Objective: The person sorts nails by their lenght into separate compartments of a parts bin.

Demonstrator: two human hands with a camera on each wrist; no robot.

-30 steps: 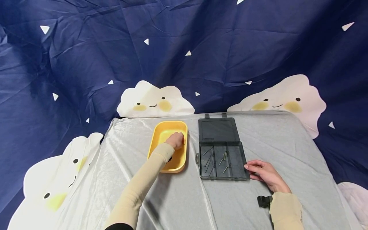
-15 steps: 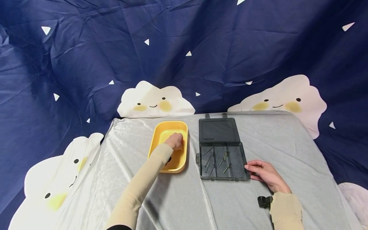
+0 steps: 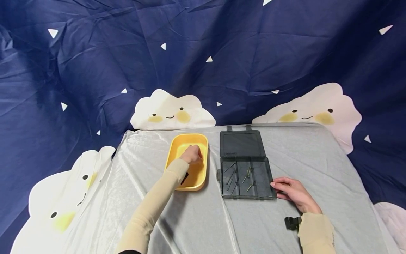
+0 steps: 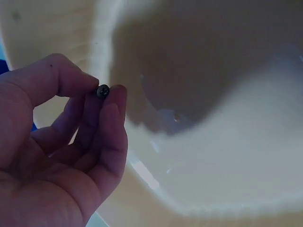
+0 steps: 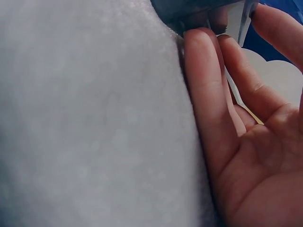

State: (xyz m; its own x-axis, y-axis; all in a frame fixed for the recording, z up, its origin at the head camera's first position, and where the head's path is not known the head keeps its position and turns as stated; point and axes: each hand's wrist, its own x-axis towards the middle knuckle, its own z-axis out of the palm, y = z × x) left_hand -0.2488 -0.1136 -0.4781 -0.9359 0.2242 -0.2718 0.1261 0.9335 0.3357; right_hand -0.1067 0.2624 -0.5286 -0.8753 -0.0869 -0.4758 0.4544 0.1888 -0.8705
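Note:
Inside a yellow tray (image 3: 203,176), my left hand (image 3: 191,154) pinches a small dark screw (image 4: 102,91) between thumb and fingertips. Its cross-slotted head faces the left wrist camera; the hand covers it in the head view. To the right lies a smoky, see-through compartment box (image 3: 263,176), its lid (image 3: 241,143) folded back. Several screws (image 3: 231,178) lie in its left compartment and several more in the middle one. My right hand (image 3: 293,192) holds the box's right edge, one fingertip over the rim and other fingers against the side.
A wrinkled grey cloth (image 3: 253,225) covers the table under tray and box. Behind it hangs a navy curtain (image 3: 190,70) with white clouds and triangles. A black wrist camera (image 3: 292,223) sits at the right sleeve.
My left hand has shifted slightly left and up within the tray, its fingers coming a little away from the tray's right wall. My right hand and the box stay put.

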